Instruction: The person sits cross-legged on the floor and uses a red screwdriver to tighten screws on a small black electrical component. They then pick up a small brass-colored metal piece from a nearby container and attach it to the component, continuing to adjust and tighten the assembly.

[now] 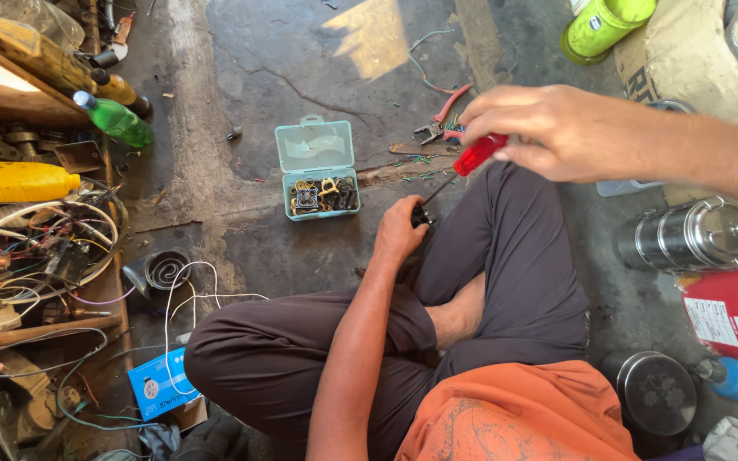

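I sit cross-legged on a concrete floor. My right hand (548, 128) grips a screwdriver with a red handle (477, 154); its thin shaft runs down and left to a small black part (421, 213). My left hand (399, 229) is closed around that black part, held just above my right knee. Most of the part is hidden by my fingers. An open small teal plastic box (318, 169) holding several small metal and black pieces lies on the floor to the left of my left hand.
Red-handled pliers (442, 119) and wire scraps lie beyond the hands. On the left stand a green bottle (116, 119), a yellow bottle (15, 181) and tangled wires (36, 248). A steel tiffin container (690, 236), a red box (732, 312) and a green can (601, 26) are on the right.
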